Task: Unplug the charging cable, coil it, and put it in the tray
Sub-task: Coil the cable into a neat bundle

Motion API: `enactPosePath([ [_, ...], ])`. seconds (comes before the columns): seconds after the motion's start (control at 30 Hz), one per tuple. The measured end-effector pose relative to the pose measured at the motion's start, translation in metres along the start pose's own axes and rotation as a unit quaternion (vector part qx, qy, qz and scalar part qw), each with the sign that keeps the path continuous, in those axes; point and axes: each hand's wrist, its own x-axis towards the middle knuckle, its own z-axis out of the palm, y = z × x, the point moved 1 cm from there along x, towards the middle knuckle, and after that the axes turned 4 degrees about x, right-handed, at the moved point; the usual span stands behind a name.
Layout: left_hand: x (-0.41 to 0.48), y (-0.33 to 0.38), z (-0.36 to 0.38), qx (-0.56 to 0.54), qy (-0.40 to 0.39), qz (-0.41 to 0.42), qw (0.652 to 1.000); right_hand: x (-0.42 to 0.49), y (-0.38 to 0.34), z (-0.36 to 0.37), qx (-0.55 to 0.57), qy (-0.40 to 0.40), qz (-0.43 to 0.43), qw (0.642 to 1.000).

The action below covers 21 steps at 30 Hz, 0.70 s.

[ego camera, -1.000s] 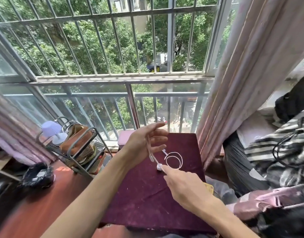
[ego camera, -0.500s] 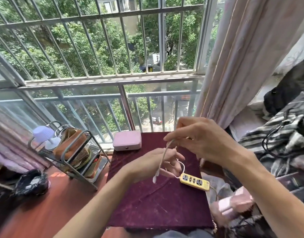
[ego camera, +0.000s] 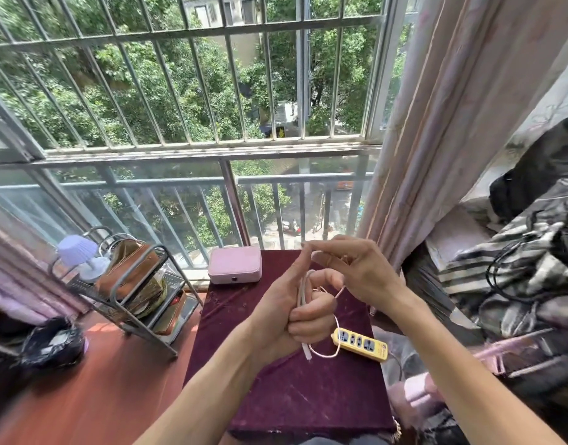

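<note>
A thin white charging cable point(ego camera: 323, 354) is looped around my left hand point(ego camera: 295, 311), which is closed on it above the dark red cloth-covered table point(ego camera: 286, 396). A connector end hangs below that hand. My right hand point(ego camera: 356, 271) is just above and to the right, pinching a strand of the same cable at the fingertips. A yellow power strip point(ego camera: 361, 344) lies on the table's right edge, right of my left hand. A pink closed case point(ego camera: 234, 264) sits at the table's far edge.
A metal wire rack point(ego camera: 131, 293) with brown items and a small purple lamp point(ego camera: 78, 255) stands left of the table. A black bag point(ego camera: 51, 345) lies on the red floor. Window bars are ahead; curtain and piled clothes with black cords point(ego camera: 514, 277) are right.
My left hand has closed around the cable loops and turned upright. My right hand stays above it, carrying the strand over. The view has tilted, and the power strip has come into sight.
</note>
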Motion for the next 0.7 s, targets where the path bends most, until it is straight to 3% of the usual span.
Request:
enactPosePath([
  [0.13, 0.000, 0.006, 0.005, 0.008, -0.003, 0.009, 1.000, -0.008, 0.006, 0.016, 0.058, -0.006, 0.035, 0.998],
  [0.23, -0.001, 0.012, 0.006, 0.047, 0.040, 0.028, 0.998, -0.014, 0.013, 0.028, 0.120, 0.020, 0.056, 0.991],
  [0.37, -0.002, 0.013, 0.002, 0.053, 0.110, 0.024, 0.992, -0.021, 0.016, 0.036, 0.113, 0.090, 0.029, 0.989],
  [0.47, -0.004, 0.012, 0.002, 0.042, 0.117, 0.015, 0.992, -0.020, 0.019, 0.037, 0.102, 0.115, 0.022, 0.988],
  [0.6, -0.003, 0.019, 0.007, -0.006, 0.052, 0.035, 0.998, -0.022, 0.024, 0.042, 0.113, 0.069, 0.051, 0.990],
  [0.7, 0.000, 0.027, 0.008, -0.024, 0.059, 0.052, 0.997, -0.026, 0.025, 0.058, 0.126, 0.020, 0.101, 0.987],
])
